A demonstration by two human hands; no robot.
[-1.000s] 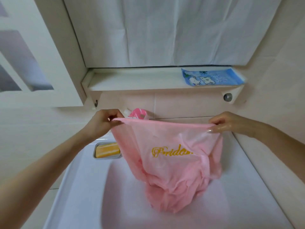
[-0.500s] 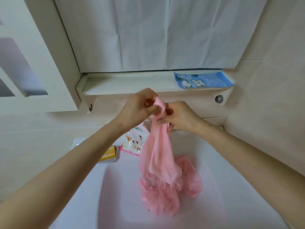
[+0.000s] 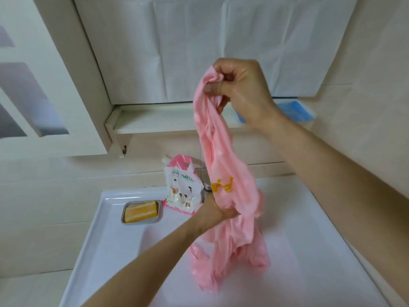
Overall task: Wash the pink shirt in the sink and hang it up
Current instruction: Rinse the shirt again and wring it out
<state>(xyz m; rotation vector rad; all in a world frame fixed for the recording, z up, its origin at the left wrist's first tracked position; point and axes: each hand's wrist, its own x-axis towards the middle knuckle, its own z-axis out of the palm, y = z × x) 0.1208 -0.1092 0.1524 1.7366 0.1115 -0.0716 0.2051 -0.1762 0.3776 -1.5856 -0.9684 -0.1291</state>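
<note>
Pink shirt point(image 3: 218, 151) with yellow lettering hangs bunched above white sink point(image 3: 110, 229), lower end down in the basin. Your right hand point(image 3: 243, 91), raised, pinches its top edge; your left hand point(image 3: 212, 214) grips it mid-length. Orange soap bar point(image 3: 140, 211) and white-pink detergent pouch point(image 3: 181, 191) sit on the back ledge.

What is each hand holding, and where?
Both hold the pink fabric shirt: right hand grips its bunched top end, left hand grips its middle, under the yellow lettering.
</note>
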